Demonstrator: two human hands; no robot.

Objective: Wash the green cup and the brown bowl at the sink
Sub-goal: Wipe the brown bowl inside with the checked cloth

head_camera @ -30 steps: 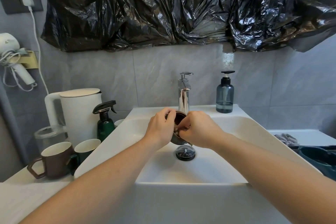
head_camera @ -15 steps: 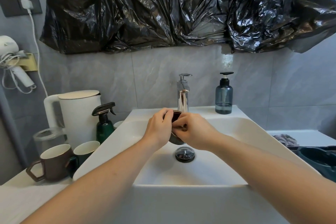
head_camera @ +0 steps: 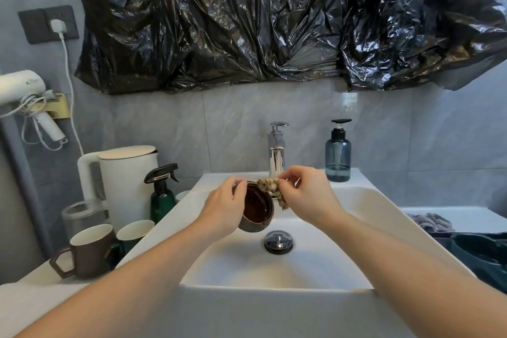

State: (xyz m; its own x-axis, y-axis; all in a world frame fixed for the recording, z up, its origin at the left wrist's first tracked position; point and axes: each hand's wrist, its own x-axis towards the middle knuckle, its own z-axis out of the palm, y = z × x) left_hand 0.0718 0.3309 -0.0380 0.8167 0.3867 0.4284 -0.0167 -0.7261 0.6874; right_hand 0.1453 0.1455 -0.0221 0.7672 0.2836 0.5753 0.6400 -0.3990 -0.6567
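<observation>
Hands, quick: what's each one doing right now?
Left hand: grips the brown bowl, tilted over the sink.
Right hand: pinches a crumpled cloth.

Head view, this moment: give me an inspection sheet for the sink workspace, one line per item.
Surface: white sink, drain stopper in the basin; no running water seen.
Job's things: brown bowl tilted over the basin; green cup on the counter to the left.
Clutter: brown mug, spray bottle, kettle, soap dispenser.
Grippers: left hand grips the bowl; right hand pinches a scrub cloth at its rim.
Cables: white cord from wall socket.
Surroundings: black plastic sheet on grey tiled wall; hair dryer in holder.
</observation>
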